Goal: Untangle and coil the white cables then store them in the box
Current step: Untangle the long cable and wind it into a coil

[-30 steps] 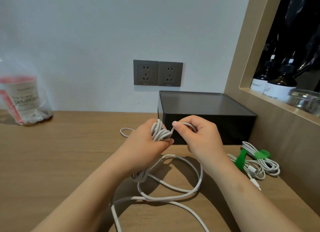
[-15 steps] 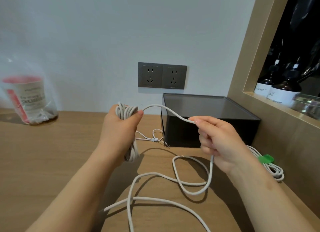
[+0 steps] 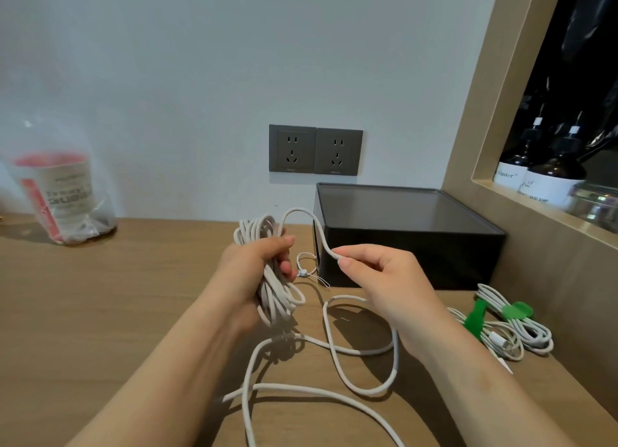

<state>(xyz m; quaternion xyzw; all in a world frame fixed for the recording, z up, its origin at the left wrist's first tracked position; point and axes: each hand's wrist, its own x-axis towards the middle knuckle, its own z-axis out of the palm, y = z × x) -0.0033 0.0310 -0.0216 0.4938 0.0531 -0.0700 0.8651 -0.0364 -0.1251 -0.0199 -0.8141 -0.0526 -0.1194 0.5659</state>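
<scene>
Above the wooden tabletop (image 3: 100, 313), before the black lidded box (image 3: 401, 246), the left hand (image 3: 257, 269) grips the coiled white cable (image 3: 259, 226); the right hand (image 3: 388, 279) fingers (image 3: 363, 251) pinch its loose strand (image 3: 321, 234), slack trailing across the tabletop.

Room over the table (image 3: 117, 313) at left; white cable (image 3: 396, 353) sprawls mid-table, bundled cables (image 3: 531, 333) crowd the right, box (image 3: 401, 249) seemingly lidded.

Looks like a home, perhaps a washroom or hotel counter: a light wooden countertop (image 3: 100, 313), two dark grey wall sockets (image 3: 315, 150), and a wood-framed wall niche (image 3: 468, 129) holding brown liquid-soap pump bottles (image 3: 551, 179).
</scene>
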